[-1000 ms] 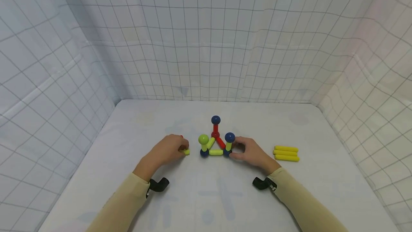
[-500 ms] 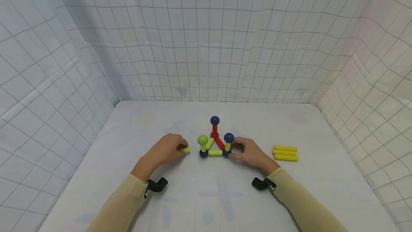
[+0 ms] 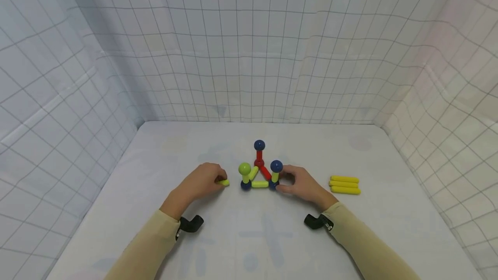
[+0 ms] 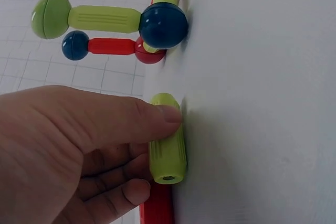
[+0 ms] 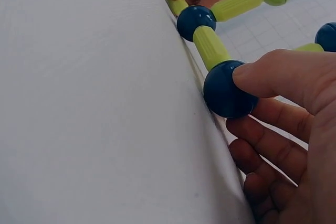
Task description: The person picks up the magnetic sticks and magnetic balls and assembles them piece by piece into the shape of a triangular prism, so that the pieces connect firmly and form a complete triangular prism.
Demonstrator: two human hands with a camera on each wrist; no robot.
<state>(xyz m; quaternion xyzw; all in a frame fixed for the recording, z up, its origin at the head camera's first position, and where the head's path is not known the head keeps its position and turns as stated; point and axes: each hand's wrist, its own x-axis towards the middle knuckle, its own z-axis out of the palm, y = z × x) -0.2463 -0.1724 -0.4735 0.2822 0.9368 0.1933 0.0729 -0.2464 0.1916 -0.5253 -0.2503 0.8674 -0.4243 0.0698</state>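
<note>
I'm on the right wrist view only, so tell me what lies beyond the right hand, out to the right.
Observer: Three yellow rods side by side, in the head view.
Operator: Now report what's near the green rod in the left hand.
Observer: A red piece, cut off by the left wrist view's lower edge.
Operator: Give me the top of the structure's far upright.
Observer: A dark blue ball, in the head view.

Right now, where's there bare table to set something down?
A wide patch lies between the sleeves, nearer than the ball-and-rod frame. More lies behind it, up to the checked curtain, and right of the yellow rods. It's crowded from the left hand, pinching a lime-green rod, across the frame to the right hand.
</note>
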